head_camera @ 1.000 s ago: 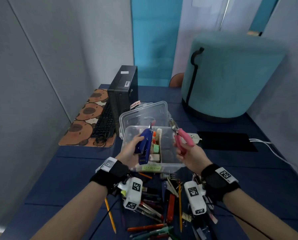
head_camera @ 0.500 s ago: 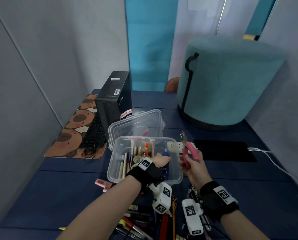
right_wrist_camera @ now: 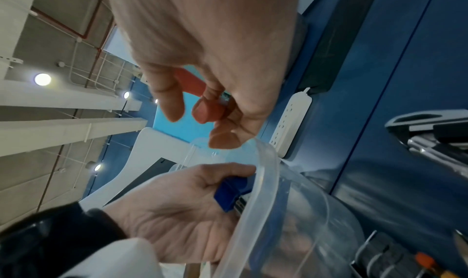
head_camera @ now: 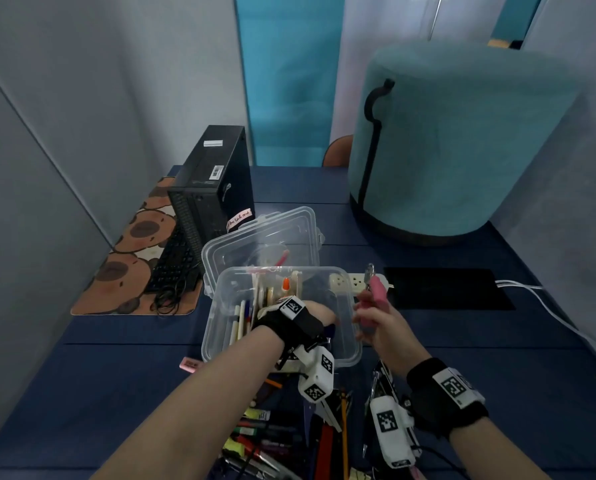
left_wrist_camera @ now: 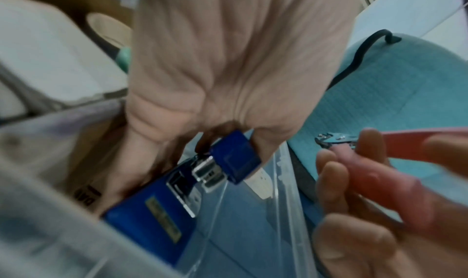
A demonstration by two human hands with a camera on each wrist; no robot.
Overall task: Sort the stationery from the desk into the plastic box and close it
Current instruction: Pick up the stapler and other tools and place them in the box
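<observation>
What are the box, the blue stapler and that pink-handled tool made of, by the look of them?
Box: clear, glossy plastic; its contents show through the walls.
Stapler, held by the left hand: glossy blue shell, plastic or painted metal, with shiny bare metal parts inside.
Pink-handled tool, in the right hand: grey metal tip; handles look like matte rubbery coating, probably.

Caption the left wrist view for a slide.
Left hand lowers a blue metal stapler into the clear plastic box; right hand holds pink-handled pliers.

Box's right half crowded, desk beyond it open

Left hand (head_camera: pixel 319 315) fills the plastic box (head_camera: pixel 216 327); bare desk (head_camera: pixel 462 341) at 3 o'clock; pen pile (head_camera: pixel 272 434) blocks 6 o'clock.
</observation>
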